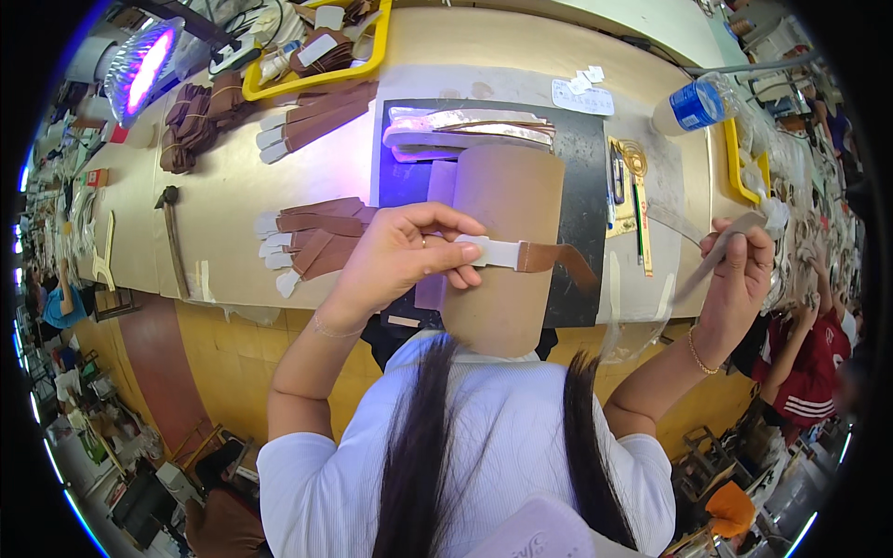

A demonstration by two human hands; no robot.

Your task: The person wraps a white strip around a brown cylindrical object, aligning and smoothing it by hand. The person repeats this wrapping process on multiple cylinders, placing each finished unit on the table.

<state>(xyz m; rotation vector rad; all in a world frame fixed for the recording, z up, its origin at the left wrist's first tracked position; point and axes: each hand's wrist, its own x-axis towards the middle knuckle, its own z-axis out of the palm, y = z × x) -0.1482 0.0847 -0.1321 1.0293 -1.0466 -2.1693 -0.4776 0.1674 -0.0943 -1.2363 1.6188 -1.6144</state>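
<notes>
Brown strap (544, 256) w/ white end pinched by left hand (400, 256) against cardboard tube (502, 205); right hand (739, 270) grips thin tool (716, 251), tip blurred.

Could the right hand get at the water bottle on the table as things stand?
Probably not at once: the right hand grips a thin brush-like tool. The water bottle lies beyond it, with nothing between.

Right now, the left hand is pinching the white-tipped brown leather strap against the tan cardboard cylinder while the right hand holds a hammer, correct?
Not quite. In the head view the right hand holds a thin brush-like tool, not a hammer; the hammer lies on the table. The rest is right.
</notes>
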